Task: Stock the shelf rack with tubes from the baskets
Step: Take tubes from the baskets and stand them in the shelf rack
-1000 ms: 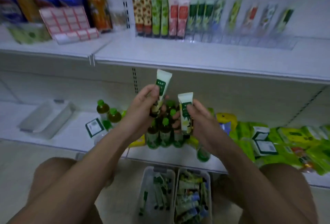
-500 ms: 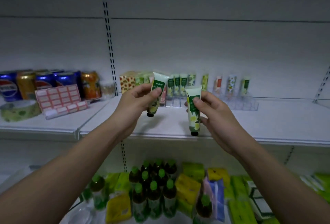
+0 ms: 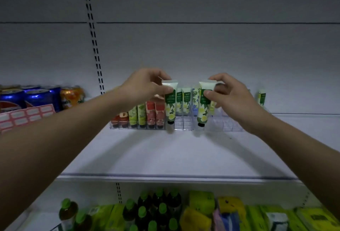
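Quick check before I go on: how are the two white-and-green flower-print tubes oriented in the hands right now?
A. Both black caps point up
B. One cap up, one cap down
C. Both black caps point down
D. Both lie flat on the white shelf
C: the left hand and right hand each pinch a white-and-green flower-print tube near its flat crimped end, black caps hanging down before the clear plastic rack.

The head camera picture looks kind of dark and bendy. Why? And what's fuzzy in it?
In the head view the light is dim and bluish, so the wall looks grey. The wide lens bows the shelf edge and stretches the forearms. The left hand and right hand cast soft shadows on the shelf. The green-capped bottles at the bottom are blurry, and the tube labels are too soft to read.
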`<state>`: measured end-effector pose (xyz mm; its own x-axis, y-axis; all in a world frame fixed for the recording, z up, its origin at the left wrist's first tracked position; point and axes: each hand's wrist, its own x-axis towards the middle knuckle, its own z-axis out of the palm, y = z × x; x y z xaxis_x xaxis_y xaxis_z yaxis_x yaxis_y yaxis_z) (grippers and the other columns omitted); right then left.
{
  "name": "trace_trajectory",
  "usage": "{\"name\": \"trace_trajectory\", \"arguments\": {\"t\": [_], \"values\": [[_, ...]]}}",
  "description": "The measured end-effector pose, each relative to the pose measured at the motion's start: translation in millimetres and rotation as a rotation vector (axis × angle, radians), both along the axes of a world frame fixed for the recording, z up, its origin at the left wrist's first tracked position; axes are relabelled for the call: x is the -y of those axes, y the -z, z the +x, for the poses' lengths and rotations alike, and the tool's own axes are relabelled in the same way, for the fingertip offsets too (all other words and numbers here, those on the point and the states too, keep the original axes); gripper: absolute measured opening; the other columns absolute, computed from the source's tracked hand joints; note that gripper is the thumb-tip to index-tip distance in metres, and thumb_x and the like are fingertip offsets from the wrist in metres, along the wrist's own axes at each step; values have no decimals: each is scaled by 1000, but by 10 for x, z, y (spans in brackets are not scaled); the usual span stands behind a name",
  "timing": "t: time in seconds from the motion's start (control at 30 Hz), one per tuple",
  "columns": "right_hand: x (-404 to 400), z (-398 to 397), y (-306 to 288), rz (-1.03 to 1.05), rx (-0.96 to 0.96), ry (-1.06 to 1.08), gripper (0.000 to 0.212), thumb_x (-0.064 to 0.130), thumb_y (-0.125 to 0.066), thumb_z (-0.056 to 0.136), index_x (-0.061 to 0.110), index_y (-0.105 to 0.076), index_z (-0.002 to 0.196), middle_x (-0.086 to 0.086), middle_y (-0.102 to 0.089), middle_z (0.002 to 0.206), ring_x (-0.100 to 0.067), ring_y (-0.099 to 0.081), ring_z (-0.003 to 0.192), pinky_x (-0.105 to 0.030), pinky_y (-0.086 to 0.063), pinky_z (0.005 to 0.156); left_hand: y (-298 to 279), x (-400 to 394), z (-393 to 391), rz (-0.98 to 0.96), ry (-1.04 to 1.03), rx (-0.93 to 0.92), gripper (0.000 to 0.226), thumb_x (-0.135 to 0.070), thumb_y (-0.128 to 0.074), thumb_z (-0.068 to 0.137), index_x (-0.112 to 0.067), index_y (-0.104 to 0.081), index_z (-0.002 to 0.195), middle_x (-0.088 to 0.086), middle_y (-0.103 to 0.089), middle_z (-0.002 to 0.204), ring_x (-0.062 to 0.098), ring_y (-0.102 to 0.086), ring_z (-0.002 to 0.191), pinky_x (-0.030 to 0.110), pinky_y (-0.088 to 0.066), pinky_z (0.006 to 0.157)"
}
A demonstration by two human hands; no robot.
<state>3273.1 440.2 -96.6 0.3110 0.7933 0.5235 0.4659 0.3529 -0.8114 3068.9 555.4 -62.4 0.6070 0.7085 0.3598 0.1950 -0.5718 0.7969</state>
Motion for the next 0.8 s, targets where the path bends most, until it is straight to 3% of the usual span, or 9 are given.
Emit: {"name": "trace_trajectory", "arguments": {"t": [0.07, 0.17, 0.27, 0.47, 0.67, 0.8], "values": [[-133, 80, -91, 10, 110, 42, 10, 17, -65, 91, 26, -62, 92, 7, -63, 77, -2, -54, 57, -13, -46, 54, -79, -120, 162, 24, -24, -48, 9, -10, -68, 86, -9, -69, 95, 10, -71, 95, 18, -72, 78, 29, -60, 71], [-334, 185, -146, 3, 252, 105, 8, 21, -64, 93, 27, -62, 88, 6, -62, 83, -6, -59, 63, -14, -48, 58, -134, -272, 409, 72, -108, -85, 3, -12, -71, 85, -12, -71, 88, 10, -72, 90, 23, -72, 80, 33, -61, 73], [-498, 259, -129, 5, 370, 155, 12, 17, -63, 93, 29, -66, 96, 5, -64, 92, -13, -63, 74, -24, -53, 68, -117, -399, 597, 167, -211, -116, 3, -16, -73, 84, -18, -72, 83, 4, -72, 83, 15, -69, 71, 22, -58, 61], [-749, 326, -75, 39, 400, 165, 13, 14, -63, 92, 26, -68, 93, 8, -66, 91, -13, -65, 81, -41, -57, 82, -31, -593, 819, 300, -302, -159, 10, -18, -76, 82, -20, -68, 77, 0, -69, 77, 16, -69, 71, 34, -60, 69], [-846, 368, -15, 54, 376, 129, 15, 15, -63, 93, 30, -67, 92, 10, -65, 93, -10, -65, 85, -36, -59, 81, -50, -682, 884, 372, -359, -202, 4, -16, -76, 81, -15, -73, 83, 2, -71, 84, 17, -67, 77, 36, -59, 75], [-865, 387, -7, 58, 367, 141, 16, 16, -63, 93, 31, -67, 93, 10, -65, 94, -8, -65, 84, -29, -57, 75, 64, -681, 914, 320, -308, -315, 9, -13, -75, 81, -10, -72, 90, 7, -72, 89, 16, -67, 77, 32, -58, 73]]}}
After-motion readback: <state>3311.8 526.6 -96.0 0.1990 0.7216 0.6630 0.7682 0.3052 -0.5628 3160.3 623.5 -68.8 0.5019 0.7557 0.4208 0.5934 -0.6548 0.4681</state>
